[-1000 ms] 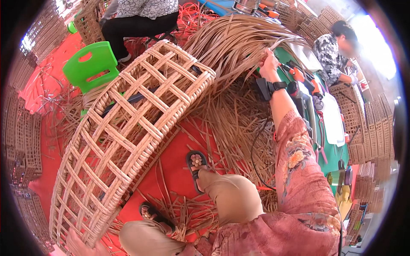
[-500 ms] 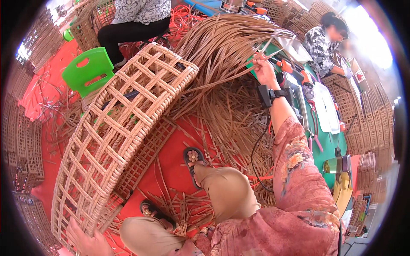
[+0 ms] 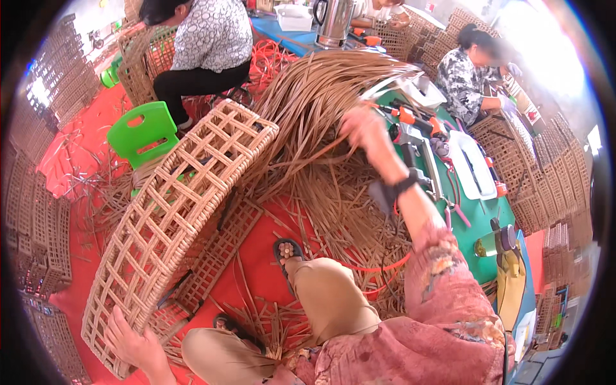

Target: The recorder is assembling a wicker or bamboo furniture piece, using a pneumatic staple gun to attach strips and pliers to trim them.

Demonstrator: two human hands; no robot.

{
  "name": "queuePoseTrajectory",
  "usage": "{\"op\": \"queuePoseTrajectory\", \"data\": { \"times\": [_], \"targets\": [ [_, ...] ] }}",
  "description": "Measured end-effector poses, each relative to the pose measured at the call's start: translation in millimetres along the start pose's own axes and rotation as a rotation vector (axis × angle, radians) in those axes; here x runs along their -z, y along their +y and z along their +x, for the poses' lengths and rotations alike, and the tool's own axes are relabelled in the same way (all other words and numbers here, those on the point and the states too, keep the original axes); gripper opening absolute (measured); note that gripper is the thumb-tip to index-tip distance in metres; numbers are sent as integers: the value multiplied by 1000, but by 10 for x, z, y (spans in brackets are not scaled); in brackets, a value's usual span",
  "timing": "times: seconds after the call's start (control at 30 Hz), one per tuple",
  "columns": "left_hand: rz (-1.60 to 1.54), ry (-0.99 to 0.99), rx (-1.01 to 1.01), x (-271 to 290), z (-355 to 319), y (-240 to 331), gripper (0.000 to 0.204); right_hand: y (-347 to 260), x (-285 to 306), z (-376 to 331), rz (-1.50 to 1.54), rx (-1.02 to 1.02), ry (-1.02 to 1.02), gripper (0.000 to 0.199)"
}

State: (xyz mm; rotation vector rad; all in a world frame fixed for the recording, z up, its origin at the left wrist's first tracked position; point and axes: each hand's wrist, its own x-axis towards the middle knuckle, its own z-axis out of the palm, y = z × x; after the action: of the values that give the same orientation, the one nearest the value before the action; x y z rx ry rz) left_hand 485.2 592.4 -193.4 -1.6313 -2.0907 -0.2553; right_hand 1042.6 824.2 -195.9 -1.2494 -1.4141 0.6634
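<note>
A long, curved woven basket [image 3: 173, 212] with an open lattice and braided rim slants across my left side. My left hand [image 3: 133, 343] grips its near lower end, fingers against the rim and lattice. My right hand [image 3: 369, 131] is reached out at the far middle, beside a large heap of brown weaving strips [image 3: 321, 83]. It is smeared by motion. Its fingers look closed on a brown strip, which runs off leftward toward the heap. Pale strip ends [image 3: 378, 86] show just beyond the hand.
To the right, a green table [image 3: 484, 256] bears orange-black tools [image 3: 414, 119], a white tray [image 3: 471, 167], pink-handled pliers [image 3: 457, 212] and a jar [image 3: 497, 242]. A green chair [image 3: 142, 135] stands left. Co-workers [image 3: 212, 38] sit farther off. Strip scraps cover red flooring [image 3: 269, 224].
My right hand has moved left and nearer me, away from the pale strip ends, drawing a brown strip. The view has tilted up; my left hand still grips the basket.
</note>
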Motion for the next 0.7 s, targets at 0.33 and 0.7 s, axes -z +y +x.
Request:
{"op": "queuePoseTrajectory", "data": {
  "times": [0.33,0.7],
  "targets": [
    [-88,102,-76,212,-47,40,69,-1242,-665,-2374,-584,414,-784,18],
    [-128,61,-135,343,-96,-69,68,-1976,-448,-3618,101,-240,-1104,31]
  ]
}}
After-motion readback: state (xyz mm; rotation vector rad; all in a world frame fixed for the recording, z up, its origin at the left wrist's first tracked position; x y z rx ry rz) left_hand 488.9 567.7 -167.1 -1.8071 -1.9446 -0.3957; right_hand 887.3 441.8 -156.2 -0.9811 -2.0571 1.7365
